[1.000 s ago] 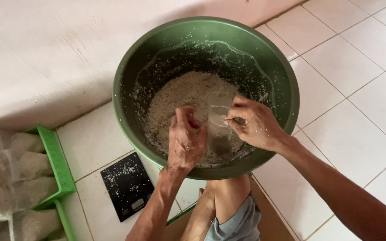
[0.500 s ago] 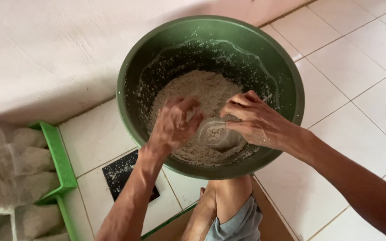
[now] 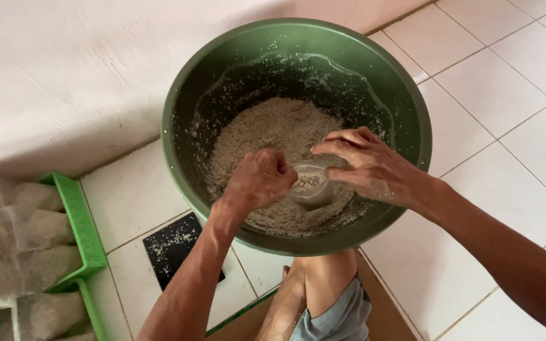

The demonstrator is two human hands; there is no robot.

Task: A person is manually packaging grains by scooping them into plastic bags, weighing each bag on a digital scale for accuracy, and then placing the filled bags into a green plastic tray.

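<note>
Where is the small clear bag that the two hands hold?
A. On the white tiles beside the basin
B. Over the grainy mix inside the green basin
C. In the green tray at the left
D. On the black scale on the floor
B: the small clear bag sits between the left hand and the right hand, above the grainy mix within the green basin.

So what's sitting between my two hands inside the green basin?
In the head view, a small clear bag partly filled with grainy mix sits between the left hand and right hand, over the basin.

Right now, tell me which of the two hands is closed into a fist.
The left hand, knuckles up over the grainy mix in the green basin. The right hand has fingers spread over a small clear bag.
</note>
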